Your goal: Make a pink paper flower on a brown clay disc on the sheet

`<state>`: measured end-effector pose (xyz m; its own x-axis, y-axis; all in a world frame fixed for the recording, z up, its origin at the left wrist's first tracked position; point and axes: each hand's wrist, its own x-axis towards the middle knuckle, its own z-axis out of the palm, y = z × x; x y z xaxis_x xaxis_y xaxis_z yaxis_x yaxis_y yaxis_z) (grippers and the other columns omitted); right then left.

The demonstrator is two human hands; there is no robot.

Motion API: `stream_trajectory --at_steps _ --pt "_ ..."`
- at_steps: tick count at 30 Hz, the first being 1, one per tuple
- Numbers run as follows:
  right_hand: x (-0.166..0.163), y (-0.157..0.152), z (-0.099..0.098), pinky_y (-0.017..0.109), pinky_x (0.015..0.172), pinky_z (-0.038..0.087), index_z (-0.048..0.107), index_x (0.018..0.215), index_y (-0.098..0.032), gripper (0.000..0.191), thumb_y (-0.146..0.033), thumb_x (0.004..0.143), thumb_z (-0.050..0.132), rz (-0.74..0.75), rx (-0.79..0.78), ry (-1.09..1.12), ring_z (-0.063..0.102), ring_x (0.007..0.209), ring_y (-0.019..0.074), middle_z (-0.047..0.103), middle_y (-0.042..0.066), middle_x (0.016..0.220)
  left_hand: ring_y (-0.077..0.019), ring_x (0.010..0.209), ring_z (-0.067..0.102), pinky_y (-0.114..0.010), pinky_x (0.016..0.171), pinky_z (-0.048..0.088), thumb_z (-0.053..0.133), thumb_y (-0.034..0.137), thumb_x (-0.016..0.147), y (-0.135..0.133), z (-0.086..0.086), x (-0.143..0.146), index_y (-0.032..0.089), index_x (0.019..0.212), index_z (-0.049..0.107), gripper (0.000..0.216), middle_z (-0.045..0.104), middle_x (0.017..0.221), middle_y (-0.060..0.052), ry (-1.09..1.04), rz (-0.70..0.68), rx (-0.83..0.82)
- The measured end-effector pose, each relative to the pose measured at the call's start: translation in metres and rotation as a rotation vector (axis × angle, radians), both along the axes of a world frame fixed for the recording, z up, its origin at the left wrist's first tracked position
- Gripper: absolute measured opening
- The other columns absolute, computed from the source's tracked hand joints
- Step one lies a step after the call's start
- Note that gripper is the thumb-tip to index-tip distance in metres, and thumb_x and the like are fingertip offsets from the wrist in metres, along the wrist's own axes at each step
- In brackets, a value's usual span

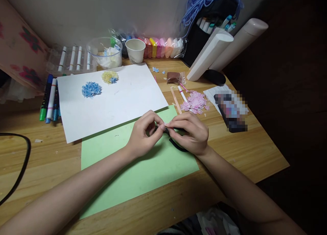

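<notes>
My left hand (pixel 146 134) and my right hand (pixel 191 132) meet fingertip to fingertip above a green sheet of paper (pixel 122 180). Both are closed in a pinch; whatever lies between the tips is too small to make out. Black-handled scissors (pixel 176 145) lie beneath my right hand, partly hidden by it. Farther back, a white sheet (pixel 130 102) overlaps the green one and carries a blue pile of paper bits (pixel 92 89) and a yellow pile (pixel 108 77) with some blue in it. Pink paper scraps (pixel 196 102) are heaped beyond my right hand.
A flat wooden stick (pixel 175 100), a marker (pixel 182 94) and a brown packet (pixel 174 77) lie near the pink scraps. At right are a blurred-out dark object (pixel 231 114) and white bottles (pixel 212 54). A paper cup (pixel 135 50) and clear tub (pixel 107 59) stand behind.
</notes>
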<state>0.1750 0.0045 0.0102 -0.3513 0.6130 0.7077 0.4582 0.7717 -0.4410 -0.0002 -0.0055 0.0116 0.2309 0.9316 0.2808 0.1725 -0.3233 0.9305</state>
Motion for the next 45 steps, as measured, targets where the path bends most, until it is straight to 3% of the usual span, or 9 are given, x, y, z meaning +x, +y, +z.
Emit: stream_trajectory --at_steps 17,22,28,39,45 --pt "0.000 0.000 -0.001 0.030 0.065 0.050 0.065 0.095 -0.027 0.025 -0.010 0.076 0.066 0.037 -0.012 -0.020 0.062 0.071 0.0150 0.067 0.001 0.081 -0.0107 0.058 0.041 -0.026 0.050 0.032 0.056 0.016 0.083 0.000 -0.001 -0.001 0.019 0.071 0.054 0.012 0.049 0.071 0.000 -0.001 0.003 0.024" --pt "-0.003 0.000 0.003 0.031 0.069 0.052 0.065 0.088 -0.023 0.017 -0.011 0.076 0.066 0.067 -0.141 0.048 0.064 0.074 0.0154 0.069 0.002 0.080 -0.0103 0.057 0.041 -0.025 0.048 0.032 0.057 0.016 0.081 0.001 -0.001 0.000 0.019 0.070 0.054 0.012 0.049 0.070 0.000 -0.004 0.021 0.031" --pt "-0.007 -0.003 0.006 0.029 0.066 0.051 0.066 0.079 -0.021 0.007 -0.014 0.076 0.066 0.002 -0.344 0.112 0.063 0.070 0.0150 0.068 0.002 0.075 -0.0082 0.053 0.038 -0.023 0.047 0.032 0.060 0.014 0.078 0.001 -0.001 0.002 0.018 0.067 0.055 0.012 0.049 0.067 0.001 0.019 0.060 0.055" --pt "-0.008 -0.007 0.007 0.027 0.059 0.047 0.064 0.074 -0.018 0.008 -0.010 0.075 0.064 -0.036 -0.444 0.118 0.055 0.064 0.0125 0.064 0.002 0.071 -0.0072 0.053 0.039 -0.021 0.047 0.030 0.062 0.010 0.074 0.001 -0.005 0.005 0.016 0.062 0.054 0.015 0.049 0.064 0.002 0.062 0.073 0.147" --pt "-0.008 -0.006 0.009 0.027 0.059 0.048 0.067 0.076 -0.017 0.005 -0.013 0.077 0.064 -0.019 -0.606 0.169 0.058 0.065 0.0126 0.066 0.003 0.074 -0.0073 0.054 0.039 -0.020 0.048 0.031 0.062 0.011 0.074 0.000 -0.005 0.005 0.016 0.062 0.054 0.015 0.049 0.063 0.002 0.068 0.094 0.156"
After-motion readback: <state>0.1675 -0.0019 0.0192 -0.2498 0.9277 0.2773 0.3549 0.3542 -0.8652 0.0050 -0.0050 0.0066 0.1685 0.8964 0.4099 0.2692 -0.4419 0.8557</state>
